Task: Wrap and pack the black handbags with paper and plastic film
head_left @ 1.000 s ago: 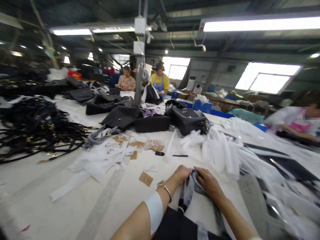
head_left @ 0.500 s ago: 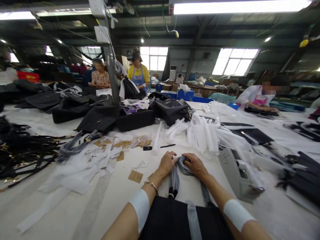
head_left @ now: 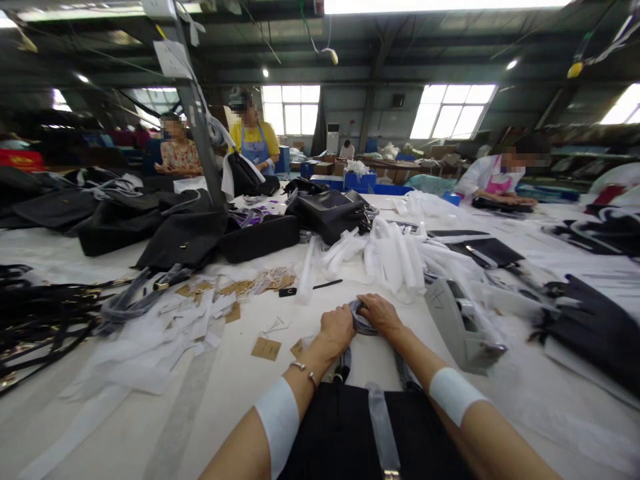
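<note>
A black bag [head_left: 330, 433] lies right in front of me, with a strip of translucent wrap [head_left: 383, 427] running down its front to a gold-coloured fitting. From its top edge rise the handles [head_left: 363, 323], covered in greyish see-through wrap. My left hand [head_left: 337, 330] is closed around the left side of the looped handles, its fingers curled. My right hand [head_left: 381, 315] grips the same loop from the right, fingers over the top. The two hands nearly meet, and they hide part of the wrap.
A grey tape dispenser [head_left: 457, 327] stands to the right. White padding rolls [head_left: 393, 257] are heaped beyond my hands. Brown tags [head_left: 266, 348] and paper scraps [head_left: 135, 353] lie left, near black straps [head_left: 45, 320]. More black bags [head_left: 180, 240] sit further back; co-workers [head_left: 253, 137] are across the table.
My left hand has closed more tightly into a fist on the handles, and my right hand has moved slightly left and up. The camera view has shifted to the right.
</note>
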The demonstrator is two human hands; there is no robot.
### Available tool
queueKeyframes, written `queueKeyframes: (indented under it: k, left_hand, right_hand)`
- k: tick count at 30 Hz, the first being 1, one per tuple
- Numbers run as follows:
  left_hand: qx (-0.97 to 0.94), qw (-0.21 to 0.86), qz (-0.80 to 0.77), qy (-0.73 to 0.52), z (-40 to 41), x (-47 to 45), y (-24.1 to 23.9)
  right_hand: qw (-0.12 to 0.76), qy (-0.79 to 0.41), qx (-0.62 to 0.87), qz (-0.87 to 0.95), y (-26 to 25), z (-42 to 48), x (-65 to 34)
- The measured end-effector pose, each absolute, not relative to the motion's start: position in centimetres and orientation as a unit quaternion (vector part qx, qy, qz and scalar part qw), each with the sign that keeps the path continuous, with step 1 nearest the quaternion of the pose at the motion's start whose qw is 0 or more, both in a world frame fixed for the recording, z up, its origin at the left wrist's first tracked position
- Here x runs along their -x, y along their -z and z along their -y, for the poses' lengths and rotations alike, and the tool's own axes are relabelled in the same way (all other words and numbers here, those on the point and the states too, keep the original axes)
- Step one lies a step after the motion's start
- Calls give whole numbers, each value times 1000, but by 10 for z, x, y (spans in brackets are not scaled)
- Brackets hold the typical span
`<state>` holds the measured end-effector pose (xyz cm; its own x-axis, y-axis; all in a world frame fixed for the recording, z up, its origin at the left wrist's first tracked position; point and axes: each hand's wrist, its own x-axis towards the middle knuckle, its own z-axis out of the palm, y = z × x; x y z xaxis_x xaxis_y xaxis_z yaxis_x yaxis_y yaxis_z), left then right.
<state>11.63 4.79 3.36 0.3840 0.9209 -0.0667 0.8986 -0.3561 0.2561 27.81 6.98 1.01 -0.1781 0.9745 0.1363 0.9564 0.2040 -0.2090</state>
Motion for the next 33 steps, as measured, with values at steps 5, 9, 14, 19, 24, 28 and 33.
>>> queueKeyframes:
  k: [5,9,14,19,24,28,33]
  left_hand:
    - [-827,139,-545,-1,-36,-118,-30]
    - [-816,148,-559,8,-37,-115,-23]
    - [-786,148,-601,-2,-44,-107,-18]
    - [-778,168,-606,-12,-52,-103,-20]
    - [-803,212,-558,12,-54,-97,-28]
    - [-811,203,-548,24,-46,-96,-26]
    - [-817,192,-544,-2,-38,-97,-17]
  right_hand:
    - [86,-45,658,746,-14,-68,-282]
    - [84,-63,681,725,-13,-68,-285]
    - [91,-99,683,718,-22,-71,-296]
    - [98,-122,682,714,-32,-51,-316]
    - [105,-141,685,707,-31,-23,-314]
    - [112,-153,700,689,-40,-11,-310]
    - [117,-161,683,703,-91,36,-308]
